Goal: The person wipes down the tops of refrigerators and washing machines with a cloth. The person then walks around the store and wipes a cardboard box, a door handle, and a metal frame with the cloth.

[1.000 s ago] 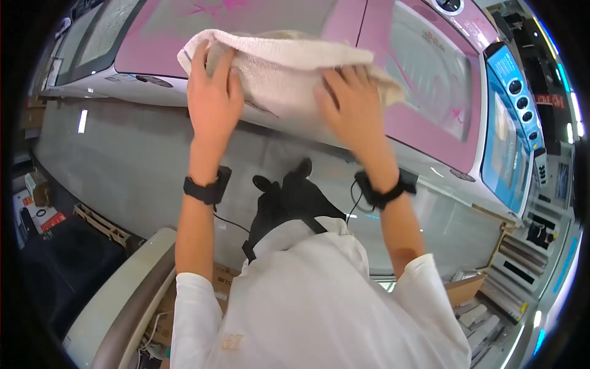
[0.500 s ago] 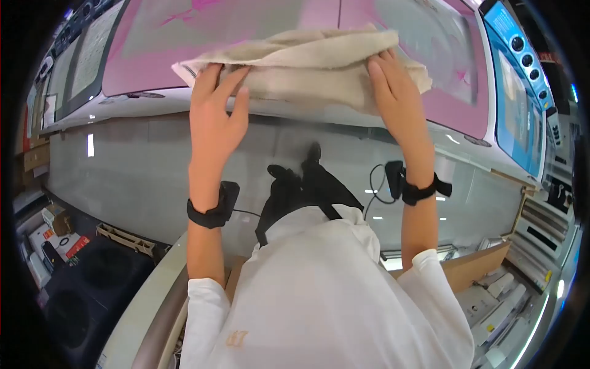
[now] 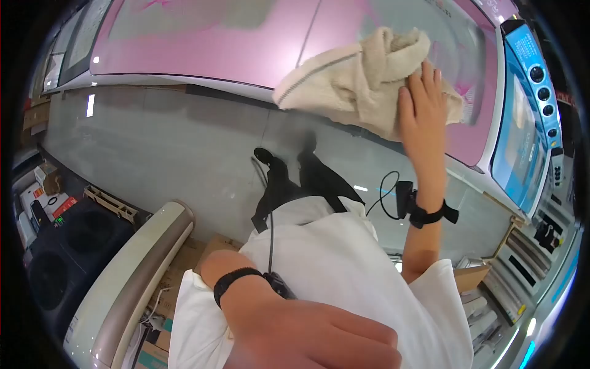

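A beige towel [image 3: 362, 86] lies bunched over the front edge of a pink machine top [image 3: 246, 43], its stitched hem pointing left. My right hand [image 3: 424, 114] is on the towel's right part, with the thumb and fingers gripping the cloth. My left hand [image 3: 313, 338] is close to the camera at the bottom, in front of my white shirt [image 3: 319, 258] and away from the towel. Its fingers are bent and partly cut off by the frame edge, so what they hold, if anything, is hidden. Both wrists wear black straps.
A blue machine [image 3: 522, 135] with round dials stands to the right of the pink one. At the lower left are a long pale appliance [image 3: 129, 277] and a black speaker [image 3: 80, 240]. Grey floor [image 3: 178, 141] shows below the machines. A thin black cable hangs near each wrist.
My left hand has let go of the towel and come back toward my body. The towel's left part has gathered toward the right, with my right hand still on it.
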A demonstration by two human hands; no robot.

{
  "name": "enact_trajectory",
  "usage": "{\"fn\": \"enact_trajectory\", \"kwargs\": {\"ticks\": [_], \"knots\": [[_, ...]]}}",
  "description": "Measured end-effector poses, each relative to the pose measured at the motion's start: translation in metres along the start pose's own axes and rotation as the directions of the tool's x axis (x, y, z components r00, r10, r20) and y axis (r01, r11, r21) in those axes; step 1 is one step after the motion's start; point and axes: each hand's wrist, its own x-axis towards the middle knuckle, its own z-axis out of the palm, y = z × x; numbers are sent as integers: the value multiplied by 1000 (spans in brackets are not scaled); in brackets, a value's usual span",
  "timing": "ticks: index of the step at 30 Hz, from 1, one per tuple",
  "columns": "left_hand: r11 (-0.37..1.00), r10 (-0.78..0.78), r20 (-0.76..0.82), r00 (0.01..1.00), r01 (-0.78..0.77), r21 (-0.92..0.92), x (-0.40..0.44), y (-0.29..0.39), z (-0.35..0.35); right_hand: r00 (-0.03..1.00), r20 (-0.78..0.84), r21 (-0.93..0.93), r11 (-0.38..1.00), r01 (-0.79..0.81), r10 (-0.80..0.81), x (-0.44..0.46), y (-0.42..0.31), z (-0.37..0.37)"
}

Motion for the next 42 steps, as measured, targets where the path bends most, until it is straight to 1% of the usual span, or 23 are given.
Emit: {"fn": "enact_trajectory", "kwargs": {"ticks": [2,4,6,7,9,10,12,14,16,17,19,20,22,23,24,25,27,30,33,36,39,40,42], "knots": [[1000,-10,-177,984,11,4,-8,-13,25,1000,29,-10,1000,-11,11,-9,1,-8],[980,199,-362,911,-181,83,-12,-38,50,991,137,-13,1000,-2,4,-17,18,-22],[955,295,-326,898,-284,84,-10,-50,62,982,189,-9,1000,-5,7,-18,54,-44],[957,288,-207,935,-288,30,-3,-53,57,981,193,-7,1000,-14,15,-19,80,-54],[957,290,181,940,-282,-69,9,-57,32,981,187,5,999,-50,49,-23,112,-67],[956,293,431,853,-268,-120,13,-58,6,981,177,12,997,-77,73,-25,119,-67],[971,158,630,760,-234,39,17,-80,-7,972,204,67,989,-135,118,-31,119,-75],[879,-53,529,847,-212,427,19,-114,5,963,251,95,988,-121,94,-42,109,-80],[524,-150,425,893,-293,800,20,-151,-5,943,333,166,983,-82,23,-43,88,-91],[208,-155,399,904,-365,907,17,-169,-18,921,387,165,986,-16,-50,-50,90,-96],[-15,-83,339,937,-341,940,8,-181,-44,856,483,171,979,115,-185,-61,98,-101],[-62,-86,327,941,-333,941,11,-178,-51,843,490,212,968,130,-221,-62,114,-104],[-148,-95,304,948,-316,937,23,-180,-64,848,495,116,981,153,-190,-50,142,-110],[-190,-94,342,935,-354,916,31,-186,-65,846,501,68,983,170,-181,-40,152,-113],[-235,-90,380,921,-390,890,41,-192,-69,843,492,134,976,171,-215,-25,150,-119],[-285,-83,418,905,-424,860,54,-197,-70,840,484,122,969,213,-246,-8,160,-115],[-360,-53,389,920,-381,852,82,-209,-65,837,457,101,953,286,-300,25,179,-102],[-430,-37,337,941,-319,845,114,-225,-64,819,530,76,974,213,-220,52,157,-96],[-514,-60,266,962,-258,818,110,-222,-71,674,536,70,823,564,-508,27,118,-80],[-541,-51,185,981,-183,821,74,-194,-85,717,516,131,870,475,-469,-27,100,-96],[-557,-84,43,996,-83,827,82,-186,-84,767,490,-34,870,492,-414,-29,135,-99],[-572,-109,-25,994,-41,820,87,-186,-85,780,430,25,870,493,-454,-16,155,-94],[-636,-33,172,985,-153,756,104,-205,-89,866,304,-27,905,424,-397,4,156,-74]]}}
